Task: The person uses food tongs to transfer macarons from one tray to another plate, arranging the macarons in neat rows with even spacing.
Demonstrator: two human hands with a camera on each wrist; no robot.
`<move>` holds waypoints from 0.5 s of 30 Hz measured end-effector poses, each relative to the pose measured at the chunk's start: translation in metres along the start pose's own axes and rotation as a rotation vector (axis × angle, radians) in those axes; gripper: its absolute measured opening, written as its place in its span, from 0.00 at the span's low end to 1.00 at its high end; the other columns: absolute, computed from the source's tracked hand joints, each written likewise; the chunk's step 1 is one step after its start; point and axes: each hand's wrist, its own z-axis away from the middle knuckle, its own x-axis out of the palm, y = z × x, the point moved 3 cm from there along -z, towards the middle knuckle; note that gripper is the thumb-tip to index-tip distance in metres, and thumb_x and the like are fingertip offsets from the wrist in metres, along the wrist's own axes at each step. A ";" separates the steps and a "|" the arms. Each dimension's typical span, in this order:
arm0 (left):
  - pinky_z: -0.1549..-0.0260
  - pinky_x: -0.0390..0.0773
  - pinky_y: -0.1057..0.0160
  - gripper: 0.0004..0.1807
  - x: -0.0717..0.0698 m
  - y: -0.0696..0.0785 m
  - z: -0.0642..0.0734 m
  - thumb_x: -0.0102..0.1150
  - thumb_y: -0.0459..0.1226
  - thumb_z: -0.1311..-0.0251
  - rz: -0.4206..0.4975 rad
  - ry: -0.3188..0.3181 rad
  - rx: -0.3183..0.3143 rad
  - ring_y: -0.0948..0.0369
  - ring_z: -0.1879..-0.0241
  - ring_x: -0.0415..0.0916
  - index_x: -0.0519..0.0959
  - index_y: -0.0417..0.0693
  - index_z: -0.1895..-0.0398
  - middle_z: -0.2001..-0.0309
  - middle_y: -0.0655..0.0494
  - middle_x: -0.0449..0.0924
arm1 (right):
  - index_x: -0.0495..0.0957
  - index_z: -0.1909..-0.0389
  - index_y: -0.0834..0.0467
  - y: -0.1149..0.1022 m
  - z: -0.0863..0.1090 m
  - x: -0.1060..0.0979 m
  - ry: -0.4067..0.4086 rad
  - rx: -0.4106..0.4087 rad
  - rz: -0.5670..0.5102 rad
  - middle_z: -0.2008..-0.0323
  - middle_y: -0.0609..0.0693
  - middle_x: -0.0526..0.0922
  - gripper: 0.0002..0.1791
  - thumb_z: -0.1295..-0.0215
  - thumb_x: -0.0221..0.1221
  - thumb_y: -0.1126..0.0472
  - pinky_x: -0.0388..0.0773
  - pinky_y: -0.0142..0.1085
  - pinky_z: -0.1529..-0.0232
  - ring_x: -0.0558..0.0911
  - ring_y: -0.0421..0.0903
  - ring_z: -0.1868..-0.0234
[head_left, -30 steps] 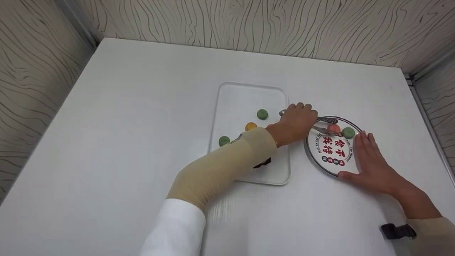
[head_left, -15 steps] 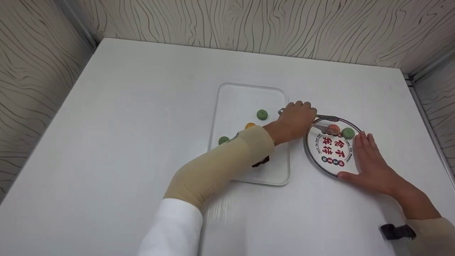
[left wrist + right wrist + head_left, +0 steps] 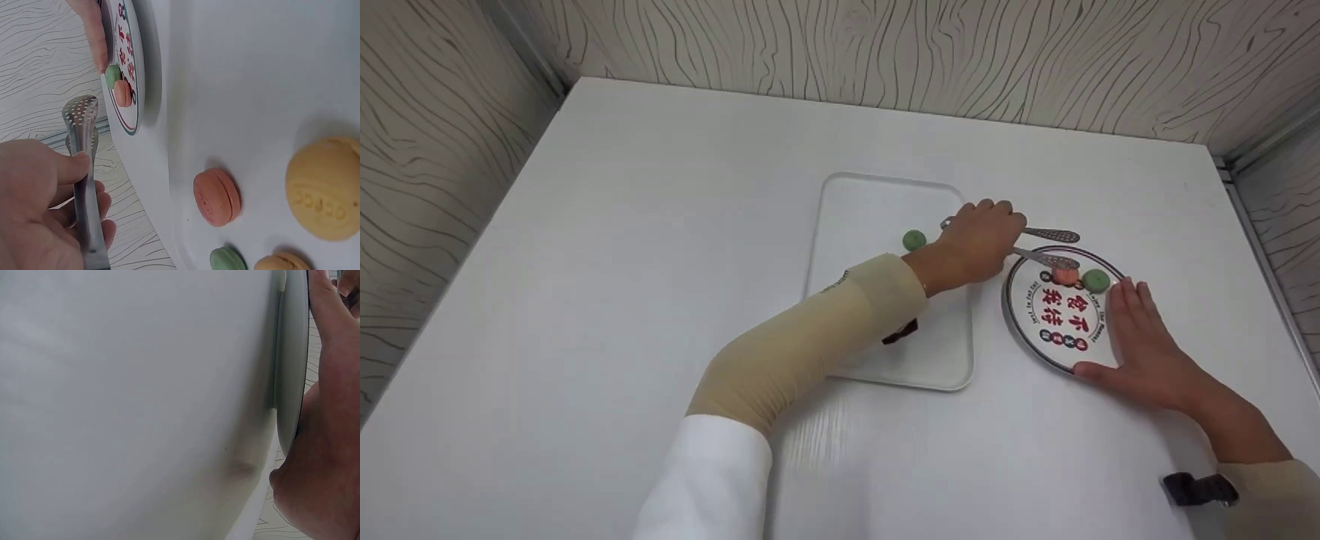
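Note:
My left hand [image 3: 979,244] grips metal tongs [image 3: 87,208] with perforated ends, thumb on one arm and fingers on the other. In the head view the tong tips are spread apart; one overlaps a pink macaron [image 3: 1066,277] and the other lies beyond the rim. That macaron sits on the round white plate [image 3: 1039,341] with red lettering, beside a green macaron [image 3: 1096,281]. My right hand [image 3: 1155,360] rests along the plate's right rim, fingers straight, thumb at the near edge. In the right wrist view it lies against the plate's side [image 3: 292,365].
Left of the plate is a white rectangular tray [image 3: 877,195], partly hidden under my left forearm. On it are a green macaron [image 3: 914,240], a pink macaron [image 3: 216,197] and a yellow macaron [image 3: 325,188]. Patterned panels [image 3: 885,52] stand behind the white table [image 3: 660,225].
The tong tips have spread wider, leaving the pink macaron on the plate. My left hand has shifted slightly away from me, toward the back. My right hand has stayed at the plate rim.

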 end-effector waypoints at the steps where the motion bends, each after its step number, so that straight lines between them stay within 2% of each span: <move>1: 0.37 0.68 0.66 0.23 -0.001 -0.002 0.001 0.54 0.42 0.24 0.006 0.006 0.001 0.63 0.38 0.69 0.69 0.56 0.29 0.37 0.60 0.73 | 0.29 0.23 0.74 0.000 0.000 0.000 0.002 -0.003 0.000 0.23 0.74 0.28 0.68 0.37 0.65 0.37 0.15 0.34 0.29 0.22 0.63 0.22; 15: 0.38 0.68 0.66 0.24 -0.009 -0.019 0.014 0.53 0.43 0.23 0.090 0.020 -0.025 0.63 0.41 0.69 0.68 0.57 0.28 0.38 0.61 0.73 | 0.29 0.24 0.75 0.000 0.000 0.000 0.012 -0.030 0.006 0.23 0.75 0.28 0.68 0.37 0.65 0.38 0.14 0.35 0.29 0.23 0.64 0.22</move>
